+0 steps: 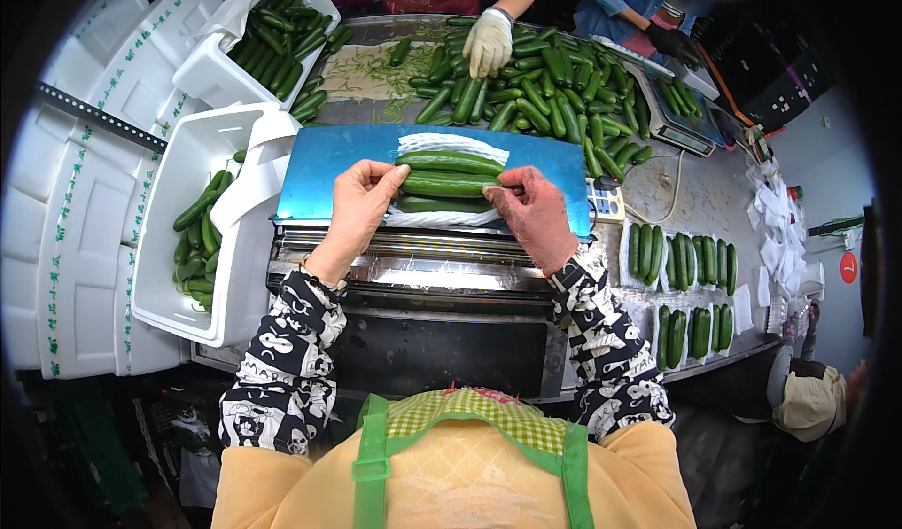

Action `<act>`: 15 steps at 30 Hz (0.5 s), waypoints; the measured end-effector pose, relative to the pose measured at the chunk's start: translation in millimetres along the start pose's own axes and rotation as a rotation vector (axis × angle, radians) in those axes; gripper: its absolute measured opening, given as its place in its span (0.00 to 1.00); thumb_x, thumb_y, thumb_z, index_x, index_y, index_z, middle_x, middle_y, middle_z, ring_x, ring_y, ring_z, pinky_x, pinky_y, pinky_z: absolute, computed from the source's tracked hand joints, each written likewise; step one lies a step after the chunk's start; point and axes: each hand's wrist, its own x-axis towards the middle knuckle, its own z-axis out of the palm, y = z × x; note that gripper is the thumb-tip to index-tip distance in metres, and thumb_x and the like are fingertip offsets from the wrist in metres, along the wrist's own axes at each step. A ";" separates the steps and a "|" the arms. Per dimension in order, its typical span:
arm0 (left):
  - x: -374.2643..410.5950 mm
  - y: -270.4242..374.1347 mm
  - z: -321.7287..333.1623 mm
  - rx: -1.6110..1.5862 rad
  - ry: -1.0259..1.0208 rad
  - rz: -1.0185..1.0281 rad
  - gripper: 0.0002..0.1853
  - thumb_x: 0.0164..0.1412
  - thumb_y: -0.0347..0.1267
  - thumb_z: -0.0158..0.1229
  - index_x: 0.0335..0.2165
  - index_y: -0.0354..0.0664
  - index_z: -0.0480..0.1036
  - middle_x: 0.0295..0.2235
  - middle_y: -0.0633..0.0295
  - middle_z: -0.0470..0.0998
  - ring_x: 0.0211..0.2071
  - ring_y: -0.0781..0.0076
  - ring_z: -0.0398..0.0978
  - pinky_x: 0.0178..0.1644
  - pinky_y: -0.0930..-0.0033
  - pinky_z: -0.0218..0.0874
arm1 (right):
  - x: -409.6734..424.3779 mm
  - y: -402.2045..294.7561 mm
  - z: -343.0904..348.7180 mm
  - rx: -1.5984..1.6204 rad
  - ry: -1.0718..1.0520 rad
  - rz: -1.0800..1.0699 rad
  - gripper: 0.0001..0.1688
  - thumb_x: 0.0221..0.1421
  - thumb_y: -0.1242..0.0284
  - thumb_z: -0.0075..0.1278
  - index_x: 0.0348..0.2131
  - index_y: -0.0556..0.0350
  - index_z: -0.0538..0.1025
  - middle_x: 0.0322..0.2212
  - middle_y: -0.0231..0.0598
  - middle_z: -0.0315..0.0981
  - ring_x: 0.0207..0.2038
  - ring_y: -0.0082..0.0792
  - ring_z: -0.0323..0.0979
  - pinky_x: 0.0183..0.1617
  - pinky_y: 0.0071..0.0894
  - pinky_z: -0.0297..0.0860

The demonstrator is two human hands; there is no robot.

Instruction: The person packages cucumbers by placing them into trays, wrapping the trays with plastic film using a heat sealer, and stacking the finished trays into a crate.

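Three cucumbers lie side by side on a white foam net (454, 143) atop the blue plate (338, 152) of a wrapping machine. My bare left hand (363, 201) pinches the left end of the middle cucumber (451, 184) between thumb and fingers. At its right end, my right hand (530, 212), in a dirty pink glove, grips the same cucumber. The far cucumber (451, 162) and the near cucumber (444, 205) flank it. Below the plate runs the machine's metal roller section (423, 250), with shiny film over it.
A cucumber pile (542, 92) covers the far table, where a co-worker's gloved hand (489, 43) reaches in. White foam boxes (239, 247) with cucumbers stand left. Cucumber packs (680, 261) lie right, near a power strip (606, 201) and a scale (676, 134) beside another person.
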 end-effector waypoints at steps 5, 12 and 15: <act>4.2 -4.6 7.3 0.001 0.055 0.030 0.15 0.58 0.36 0.67 0.30 0.34 0.74 0.23 0.68 0.74 0.23 0.85 0.66 0.26 0.82 0.57 | 4.2 4.4 -1.1 -0.021 0.001 0.013 0.13 0.58 0.70 0.58 0.36 0.62 0.73 0.22 0.27 0.71 0.23 0.14 0.63 0.25 0.17 0.62; -32.1 11.1 -49.5 0.279 0.099 0.241 0.12 0.58 0.32 0.65 0.36 0.34 0.75 0.30 0.65 0.76 0.30 0.81 0.70 0.32 0.79 0.63 | -28.8 -11.6 -54.4 -0.320 -0.005 -0.188 0.13 0.54 0.70 0.59 0.35 0.60 0.74 0.26 0.40 0.73 0.27 0.30 0.71 0.32 0.30 0.68; -69.7 19.2 -109.1 0.743 0.040 0.335 0.09 0.53 0.24 0.64 0.34 0.35 0.75 0.28 0.64 0.75 0.28 0.78 0.72 0.32 0.76 0.62 | -49.9 -10.1 -96.0 -0.611 -0.218 -0.280 0.14 0.49 0.78 0.59 0.38 0.58 0.76 0.30 0.40 0.71 0.30 0.36 0.72 0.35 0.30 0.69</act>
